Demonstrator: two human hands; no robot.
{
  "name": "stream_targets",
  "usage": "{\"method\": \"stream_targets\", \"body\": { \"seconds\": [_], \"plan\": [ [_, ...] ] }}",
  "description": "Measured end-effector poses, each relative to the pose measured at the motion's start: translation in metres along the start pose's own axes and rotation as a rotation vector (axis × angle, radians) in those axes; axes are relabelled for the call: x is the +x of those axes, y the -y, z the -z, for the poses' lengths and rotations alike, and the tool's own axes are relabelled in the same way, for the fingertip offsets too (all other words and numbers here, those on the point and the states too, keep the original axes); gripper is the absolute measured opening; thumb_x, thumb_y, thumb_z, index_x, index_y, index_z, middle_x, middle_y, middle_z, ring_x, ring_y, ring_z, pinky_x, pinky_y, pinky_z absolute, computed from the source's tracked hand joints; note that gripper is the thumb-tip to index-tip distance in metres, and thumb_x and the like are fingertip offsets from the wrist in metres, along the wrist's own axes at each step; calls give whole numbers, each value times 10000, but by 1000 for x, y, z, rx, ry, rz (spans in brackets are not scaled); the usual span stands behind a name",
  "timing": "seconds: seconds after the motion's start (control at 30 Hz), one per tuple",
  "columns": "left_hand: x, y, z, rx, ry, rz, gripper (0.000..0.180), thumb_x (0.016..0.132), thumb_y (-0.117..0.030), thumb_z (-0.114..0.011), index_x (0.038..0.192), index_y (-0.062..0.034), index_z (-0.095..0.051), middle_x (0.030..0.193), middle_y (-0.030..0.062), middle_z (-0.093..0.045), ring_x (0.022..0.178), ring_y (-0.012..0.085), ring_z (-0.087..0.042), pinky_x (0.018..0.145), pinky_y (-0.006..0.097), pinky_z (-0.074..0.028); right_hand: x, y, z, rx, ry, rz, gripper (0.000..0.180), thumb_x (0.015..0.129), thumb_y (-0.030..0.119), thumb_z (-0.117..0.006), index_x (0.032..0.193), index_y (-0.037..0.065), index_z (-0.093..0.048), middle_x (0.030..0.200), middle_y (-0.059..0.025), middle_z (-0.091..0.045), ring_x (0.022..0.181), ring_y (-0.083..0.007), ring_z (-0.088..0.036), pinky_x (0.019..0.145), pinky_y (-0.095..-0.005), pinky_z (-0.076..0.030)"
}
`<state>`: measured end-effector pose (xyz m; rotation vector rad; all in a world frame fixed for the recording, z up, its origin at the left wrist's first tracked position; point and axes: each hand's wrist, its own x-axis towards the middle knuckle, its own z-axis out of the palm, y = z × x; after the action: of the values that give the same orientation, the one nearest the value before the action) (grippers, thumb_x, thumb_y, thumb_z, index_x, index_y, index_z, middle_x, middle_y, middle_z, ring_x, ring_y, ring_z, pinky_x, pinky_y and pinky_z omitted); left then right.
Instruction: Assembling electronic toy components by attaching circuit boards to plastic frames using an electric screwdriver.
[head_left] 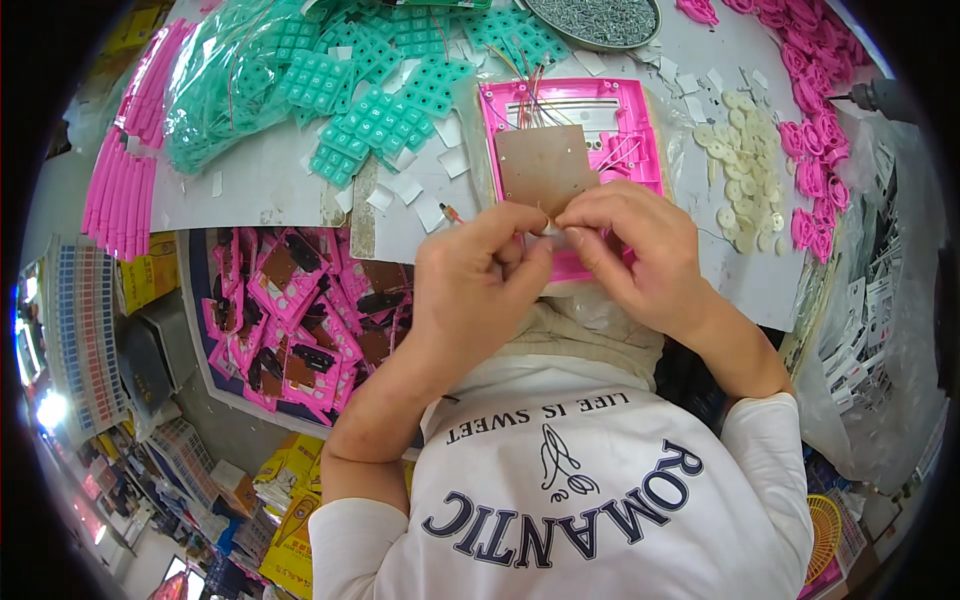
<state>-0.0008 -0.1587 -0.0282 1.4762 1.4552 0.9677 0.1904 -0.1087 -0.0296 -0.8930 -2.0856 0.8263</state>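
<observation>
A pink plastic housing (655, 140) lies at the table's near edge, on clear plastic wrapping. A flat brown circuit board (545, 165) sits in it, with several thin coloured wires (532, 88) running out past its far edge. Over the housing's near end, my left hand (485, 265) and my right hand (640, 250) meet, thumbs and forefingers pinched together. Something small and pale shows between the fingertips, too small to name. A thin, orange-marked tip (450, 213) pokes out beside my left hand.
Teal rubber keypads (375, 125) and white paper bits (403, 187) spread left, beside pink strips (120, 200). A metal tray (655, 35) holds screws. Cream discs (750, 175), pink ring-shaped parts (815, 180) and a power screwdriver (880, 98) lie right. Pink housings (300, 340) fill a bin below left.
</observation>
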Motion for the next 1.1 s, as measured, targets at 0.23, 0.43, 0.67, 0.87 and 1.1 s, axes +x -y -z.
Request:
{"method": "stream_targets", "body": {
  "seconds": [0.23,0.43,0.67,0.87,1.1],
  "plan": [
    [30,-13,26,-540,277,496,147,960,-47,-606,1054,55,-654,789,17,-665,683,54,-636,554,199,-486,4,-3,-7,-211,29,280,250,731,64,-789,957,61,-682,922,-44,-664,809,-224,-636,576,-311,-521],
    [46,-14,38,87,449,84,88,928,-23,-627,981,17,-685,787,44,-686,659,131,-665,567,290,-514,1,-5,-9,-312,30,304,254,687,99,-781,926,69,-700,929,-31,-664,821,-216,-627,569,-301,-522],
    [39,13,26,342,217,-499,124,795,25,-713,899,-31,-674,807,100,-644,713,305,-641,604,375,-510,-2,-7,-11,-452,65,347,194,660,114,-703,846,60,-714,924,-22,-661,884,-215,-610,592,-281,-523],
    [35,19,21,330,166,-512,155,802,22,-713,931,-42,-655,829,108,-628,712,320,-627,609,396,-507,-1,0,-10,-490,168,301,216,662,112,-687,866,49,-722,898,-21,-631,893,-224,-588,630,-281,-525],
    [38,11,21,76,168,-90,263,876,40,-674,1110,-45,-588,875,51,-617,753,166,-614,617,301,-488,-1,15,3,-385,364,117,366,664,22,-750,1028,46,-746,997,-75,-663,917,-298,-594,726,-381,-550]
  ]
}}
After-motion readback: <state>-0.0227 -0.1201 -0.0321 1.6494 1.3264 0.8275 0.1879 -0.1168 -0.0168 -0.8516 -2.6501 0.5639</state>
